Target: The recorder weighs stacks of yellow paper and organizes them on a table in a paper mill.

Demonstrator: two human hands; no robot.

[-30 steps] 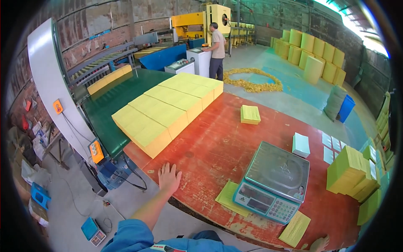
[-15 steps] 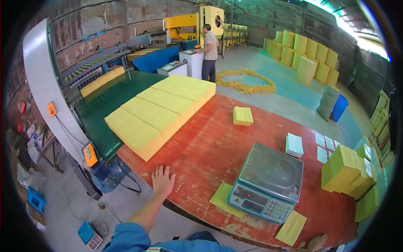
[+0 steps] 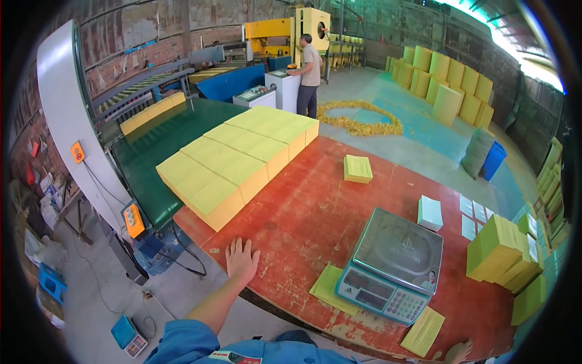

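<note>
My left hand point(image 3: 242, 261) lies flat on the near left edge of the red table point(image 3: 291, 212), fingers spread, holding nothing. Just beyond its fingertips sits a long block of yellow paper stacks point(image 3: 242, 155), partly on a green belt. At the lower right my right hand point(image 3: 459, 352) rests at the table's near edge, mostly cut off, its visible fingers stretched out with nothing in them. Left of it is a thin pile of yellow sheets point(image 3: 423, 332), near a digital weighing scale point(image 3: 397, 249). More yellow sheets point(image 3: 332, 290) lie partly under the scale's left side.
A small yellow stack point(image 3: 357, 168) and a white stack point(image 3: 430, 213) stand farther back, with tall yellow stacks point(image 3: 494, 249) at right. A pale machine post point(image 3: 73, 133) rises left beside the green belt point(image 3: 160, 158). Another person point(image 3: 309, 73) stands at a control cabinet beyond.
The whole view has shifted slightly, so the scene sits a little farther right. Both hands keep their places on the table, and nothing on it has visibly moved.
</note>
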